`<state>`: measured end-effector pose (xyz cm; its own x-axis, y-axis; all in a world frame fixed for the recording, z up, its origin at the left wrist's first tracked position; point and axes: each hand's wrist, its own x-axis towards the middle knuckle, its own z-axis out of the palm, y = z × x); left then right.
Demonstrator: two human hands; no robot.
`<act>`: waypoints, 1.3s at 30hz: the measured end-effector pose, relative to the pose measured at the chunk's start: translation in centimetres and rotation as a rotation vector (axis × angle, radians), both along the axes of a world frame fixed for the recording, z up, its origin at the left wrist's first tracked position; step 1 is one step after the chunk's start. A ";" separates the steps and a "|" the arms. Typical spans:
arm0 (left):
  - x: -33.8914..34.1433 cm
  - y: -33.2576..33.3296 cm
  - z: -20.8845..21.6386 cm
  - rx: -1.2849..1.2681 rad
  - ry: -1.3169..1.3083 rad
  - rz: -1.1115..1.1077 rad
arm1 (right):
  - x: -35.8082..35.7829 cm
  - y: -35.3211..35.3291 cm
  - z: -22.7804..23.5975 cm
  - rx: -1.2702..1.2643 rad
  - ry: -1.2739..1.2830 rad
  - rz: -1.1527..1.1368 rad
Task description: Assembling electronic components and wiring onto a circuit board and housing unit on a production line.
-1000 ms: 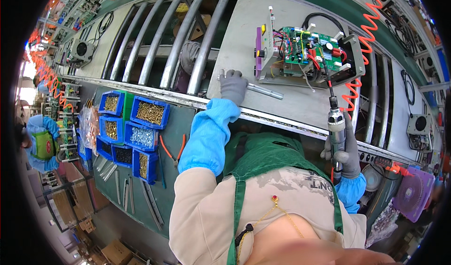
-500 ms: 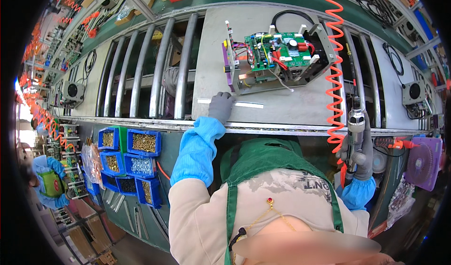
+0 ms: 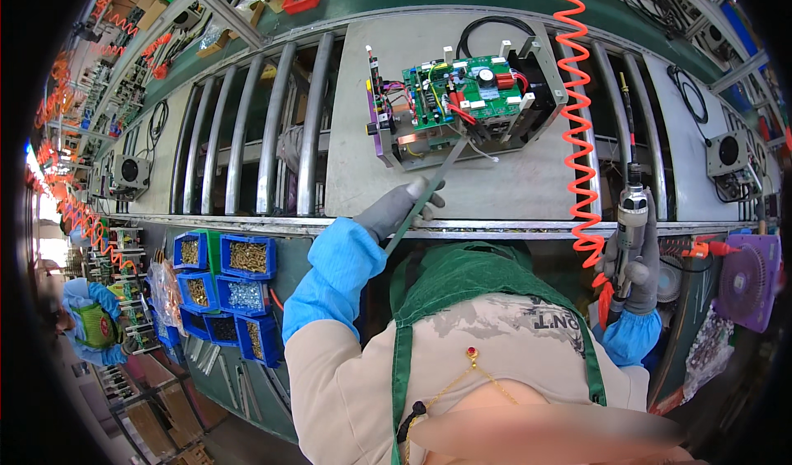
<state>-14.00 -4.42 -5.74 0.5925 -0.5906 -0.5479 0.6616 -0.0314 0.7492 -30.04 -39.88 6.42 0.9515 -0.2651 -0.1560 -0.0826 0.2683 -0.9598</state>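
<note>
Gloved in grey, my left hand (image 3: 396,207) grips a thin flat metal strip (image 3: 446,166) between thumb and fingers. The strip slants up from beside my sleeve toward the front of an electronic unit (image 3: 396,146); whether its far end touches the unit, I cannot tell. A green circuit board (image 3: 441,112) with wires and white posts tops that unit, which rests on a grey pallet board (image 3: 346,168). Over on the right, my gloved right hand (image 3: 640,277) is wrapped round a power screwdriver (image 3: 633,207), its long bit pointing away from me.
A coiled orange hose (image 3: 582,135) hangs right of the unit. Metal rollers (image 3: 276,135) flank the pallet board. Blue bins (image 3: 249,257) of small fasteners stand at left. A purple fan (image 3: 747,283) is at far right. Another person (image 3: 91,316) is at far left.
The metal strip, lying on the pallet board under my left hand before, is now lifted and tilted in its grip. My right hand keeps hold of the screwdriver. The view has shifted slightly.
</note>
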 end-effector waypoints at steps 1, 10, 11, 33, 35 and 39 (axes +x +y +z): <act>-0.2 -0.8 0.7 -0.034 -0.014 -0.003 | 0.0 -0.2 0.0 -0.004 0.004 0.003; -3.1 -1.1 8.7 0.661 -0.976 -0.154 | -0.7 -2.1 0.0 -0.013 -0.024 0.024; -3.2 -1.5 9.2 0.615 -1.055 -0.128 | -0.7 -2.1 0.0 -0.017 -0.024 0.039; 7.3 -12.5 9.3 1.225 -1.586 -0.154 | -0.8 -1.7 -0.3 0.062 -0.023 0.032; 7.3 -12.4 9.1 1.190 -1.659 -0.132 | -0.8 -1.8 -0.4 0.026 0.014 0.023; 7.3 -12.8 9.2 1.223 -1.712 -0.166 | -0.5 -2.0 -0.5 0.086 0.035 0.061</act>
